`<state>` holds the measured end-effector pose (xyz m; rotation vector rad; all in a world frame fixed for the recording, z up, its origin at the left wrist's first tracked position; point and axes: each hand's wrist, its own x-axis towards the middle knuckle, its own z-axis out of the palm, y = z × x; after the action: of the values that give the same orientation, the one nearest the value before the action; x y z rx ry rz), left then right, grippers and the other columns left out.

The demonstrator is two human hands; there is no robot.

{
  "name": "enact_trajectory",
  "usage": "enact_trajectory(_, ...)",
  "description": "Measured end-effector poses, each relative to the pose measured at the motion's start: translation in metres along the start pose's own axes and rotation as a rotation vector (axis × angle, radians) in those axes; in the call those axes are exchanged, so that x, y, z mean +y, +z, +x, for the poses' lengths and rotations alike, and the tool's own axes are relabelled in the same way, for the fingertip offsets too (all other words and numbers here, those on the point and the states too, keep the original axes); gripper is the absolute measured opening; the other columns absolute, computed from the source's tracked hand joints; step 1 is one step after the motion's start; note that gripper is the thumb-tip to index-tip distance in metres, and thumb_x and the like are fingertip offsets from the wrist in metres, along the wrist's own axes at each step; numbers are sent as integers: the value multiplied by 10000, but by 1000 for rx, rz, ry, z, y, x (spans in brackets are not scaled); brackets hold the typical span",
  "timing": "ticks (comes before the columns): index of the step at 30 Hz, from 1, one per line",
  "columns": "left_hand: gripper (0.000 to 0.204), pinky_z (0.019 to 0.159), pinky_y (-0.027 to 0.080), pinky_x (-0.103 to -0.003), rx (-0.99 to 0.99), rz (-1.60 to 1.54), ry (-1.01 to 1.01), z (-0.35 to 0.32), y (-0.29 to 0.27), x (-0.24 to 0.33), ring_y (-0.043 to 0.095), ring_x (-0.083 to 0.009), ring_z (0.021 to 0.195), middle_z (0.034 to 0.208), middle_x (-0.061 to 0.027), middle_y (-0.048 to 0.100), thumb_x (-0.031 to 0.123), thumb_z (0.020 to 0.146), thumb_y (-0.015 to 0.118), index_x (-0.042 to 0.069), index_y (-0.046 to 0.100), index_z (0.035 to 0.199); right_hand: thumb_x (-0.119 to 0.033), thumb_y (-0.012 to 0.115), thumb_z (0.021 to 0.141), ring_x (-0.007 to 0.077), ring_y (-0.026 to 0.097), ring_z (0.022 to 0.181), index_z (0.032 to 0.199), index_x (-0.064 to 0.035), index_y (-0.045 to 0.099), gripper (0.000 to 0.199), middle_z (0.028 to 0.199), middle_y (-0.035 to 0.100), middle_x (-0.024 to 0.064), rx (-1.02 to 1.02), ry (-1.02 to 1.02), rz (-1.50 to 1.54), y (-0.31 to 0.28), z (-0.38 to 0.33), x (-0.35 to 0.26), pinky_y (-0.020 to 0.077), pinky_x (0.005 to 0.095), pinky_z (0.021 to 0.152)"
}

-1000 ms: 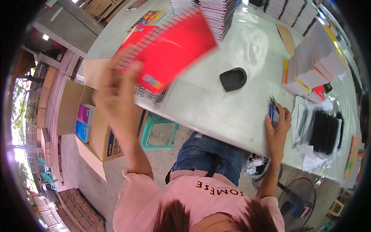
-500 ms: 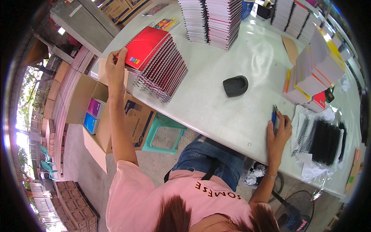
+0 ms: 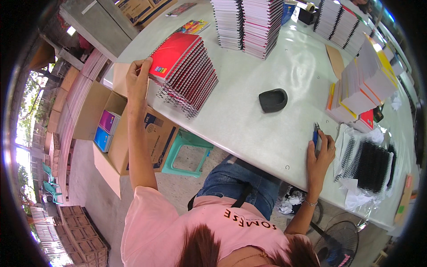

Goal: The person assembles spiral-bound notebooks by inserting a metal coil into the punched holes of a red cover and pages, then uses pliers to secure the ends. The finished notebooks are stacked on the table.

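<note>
A tall stack of red-covered spiral notebooks (image 3: 177,53) stands at the table's left side, its wire coils showing along the edges. My left hand (image 3: 138,73) is at the near left corner of the top notebook, thumb and fingers closed on its edge; some fingertips are hidden. On the right, my right hand (image 3: 322,149) rests on the tabletop, closed around small blue-handled pliers (image 3: 316,135) whose metal jaws point away from me. Between the hands lies a dark, rounded block-like object (image 3: 273,100), touched by neither.
The white table (image 3: 240,129) also bears tall notebook stacks (image 3: 260,31) at the back and yellow-edged page stacks (image 3: 364,84) at right. Black binding coils (image 3: 371,164) lie on white paper nearby. An open carton (image 3: 120,147) and a green stool (image 3: 189,153) stand below the left edge.
The view has shifted slightly, so the table's contents sit a little differently in the picture. Both hands keep their places, left at the notebook stack and right on the pliers.
</note>
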<state>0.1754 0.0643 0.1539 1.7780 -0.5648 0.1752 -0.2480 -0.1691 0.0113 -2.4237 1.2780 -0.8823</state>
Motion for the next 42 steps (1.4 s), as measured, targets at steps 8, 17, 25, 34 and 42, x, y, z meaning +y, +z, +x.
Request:
enact_trajectory(8, 329, 830, 406, -259, -20, -12, 5, -2, 0, -3, 535, -103, 906, 961, -35, 632, 346, 947, 653, 31, 666, 1041, -220, 650, 915, 382, 446, 1249, 1336, -104, 580, 442, 1329, 495, 207, 3, 18, 14, -2, 0, -4, 297, 497, 1091)
enact_trajectory(17, 421, 882, 391, -305, -35, 73, 54, 2, -4, -12, 532, -118, 978, 1052, -7, 625, 446, 950, 628, 70, 662, 1137, -201, 648, 925, 379, 454, 1237, 1320, -96, 587, 414, 1309, 514, 197, -13, 23, 54, -4, 0, -3, 312, 476, 1086)
enact_trajectory(25, 372, 922, 459, -330, 199, 254, 274, -3, -4, 8, 585, -174, 1052, 1142, -89, 638, 317, 984, 653, 25, 629, 1213, -132, 581, 996, 250, 555, 1176, 1249, -14, 605, 280, 1263, 608, 123, 548, 0, 197, -62, 47, 21, 410, 382, 1038)
enact_trajectory(34, 203, 908, 439, -356, 467, 261, 814, -69, 22, 31, 569, -224, 1022, 1052, -81, 615, 153, 951, 685, 36, 617, 1103, -598, 482, 993, 137, 481, 931, 1322, -116, 645, 606, 1095, 588, 46, 449, -11, 548, -158, 197, 56, 427, 295, 858)
enact_trajectory(42, 412, 1015, 420, -429, -586, 125, 417, -161, 157, 18, 499, -322, 1226, 1193, -143, 556, 56, 828, 738, 61, 611, 1220, -760, 510, 881, 135, 431, 834, 1221, -125, 690, 743, 1032, 525, 13, 285, 225, 645, -162, 249, 110, 392, 282, 802)
